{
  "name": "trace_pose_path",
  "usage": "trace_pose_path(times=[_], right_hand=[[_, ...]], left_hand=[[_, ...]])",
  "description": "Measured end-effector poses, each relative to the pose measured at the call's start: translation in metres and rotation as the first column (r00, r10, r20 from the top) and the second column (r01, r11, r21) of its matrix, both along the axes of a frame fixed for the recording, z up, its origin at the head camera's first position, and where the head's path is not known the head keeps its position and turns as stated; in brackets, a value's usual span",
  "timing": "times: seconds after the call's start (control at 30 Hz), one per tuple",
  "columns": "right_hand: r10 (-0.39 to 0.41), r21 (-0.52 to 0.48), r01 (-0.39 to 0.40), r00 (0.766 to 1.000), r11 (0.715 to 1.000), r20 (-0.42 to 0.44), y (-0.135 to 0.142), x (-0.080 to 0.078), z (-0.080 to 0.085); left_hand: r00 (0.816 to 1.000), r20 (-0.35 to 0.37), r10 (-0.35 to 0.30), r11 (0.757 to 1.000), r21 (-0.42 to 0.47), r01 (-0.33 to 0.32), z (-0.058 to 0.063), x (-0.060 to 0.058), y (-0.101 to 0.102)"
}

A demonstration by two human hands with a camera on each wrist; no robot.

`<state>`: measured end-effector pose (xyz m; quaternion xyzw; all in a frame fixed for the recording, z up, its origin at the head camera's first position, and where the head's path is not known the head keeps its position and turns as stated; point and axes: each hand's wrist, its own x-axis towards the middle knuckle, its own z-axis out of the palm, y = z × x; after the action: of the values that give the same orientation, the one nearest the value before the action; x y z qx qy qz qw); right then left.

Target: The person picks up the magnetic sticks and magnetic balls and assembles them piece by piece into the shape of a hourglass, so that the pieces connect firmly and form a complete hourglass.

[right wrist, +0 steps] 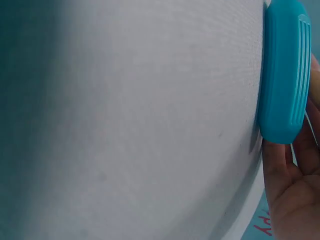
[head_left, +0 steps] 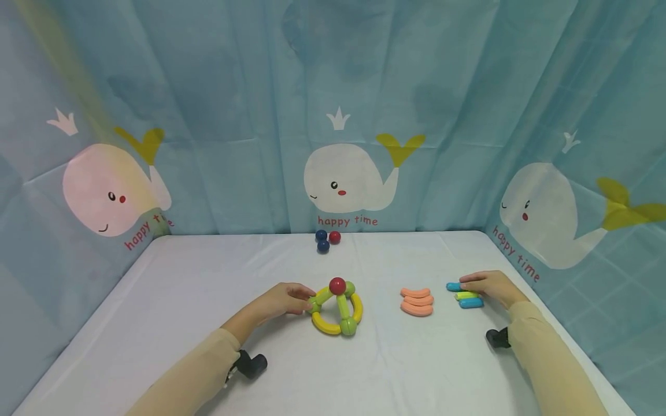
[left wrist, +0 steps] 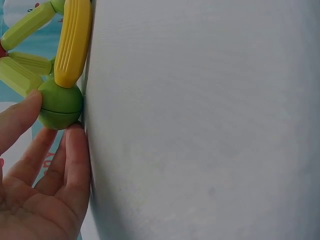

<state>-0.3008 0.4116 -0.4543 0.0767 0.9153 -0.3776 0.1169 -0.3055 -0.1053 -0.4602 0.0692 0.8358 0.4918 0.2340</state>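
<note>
My left hand (head_left: 288,299) pinches a green ball (left wrist: 61,104) at the left corner of a magnetic building-toy frame, thumb on one side and fingers on the other. Yellow curved rods (head_left: 326,328) form the frame's ring on the table. Light green straight rods (head_left: 344,307) rise from its green balls to a red ball (head_left: 337,286) on top. At the right, my right hand (head_left: 491,284) reaches over a small group of rods, its fingers at the far blue rod (head_left: 452,286). A yellow-green rod (head_left: 466,296) and a nearer blue rod (head_left: 471,303) lie beside it. The right fingertips are partly hidden.
Several orange curved rods (head_left: 417,301) lie stacked side by side between the frame and the right hand. Two dark blue balls (head_left: 323,247) and a red ball (head_left: 335,237) sit at the back edge of the white table (head_left: 218,271). A whale-print curtain (head_left: 250,115) surrounds the table.
</note>
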Motion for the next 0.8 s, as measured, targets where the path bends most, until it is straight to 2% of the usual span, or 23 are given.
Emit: trace_pose_path(times=[0.13, 0.5, 0.67, 0.8], right_hand=[[0.017, 0.032, -0.017, 1.000, 0.999, -0.009, -0.004, -0.001, 0.001], [0.062, 0.035, -0.061, 0.998, 0.998, -0.010, -0.019, -0.005, 0.013], [0.072, -0.068, -0.077, 0.995, 0.995, -0.071, -0.041, -0.008, 0.029], [0.074, -0.196, -0.096, 0.990, 0.976, -0.120, -0.069, -0.012, 0.040]], left_hand=[[1.000, -0.001, -0.006, 1.000, 0.008, 0.006, -0.001, -0.001, -0.001], [0.999, -0.014, -0.032, 0.999, 0.021, 0.032, -0.002, 0.000, -0.002], [1.000, -0.013, -0.026, 0.999, 0.022, 0.026, -0.002, 0.001, -0.002], [1.000, -0.012, -0.015, 1.000, 0.015, 0.015, -0.002, 0.001, -0.002]])
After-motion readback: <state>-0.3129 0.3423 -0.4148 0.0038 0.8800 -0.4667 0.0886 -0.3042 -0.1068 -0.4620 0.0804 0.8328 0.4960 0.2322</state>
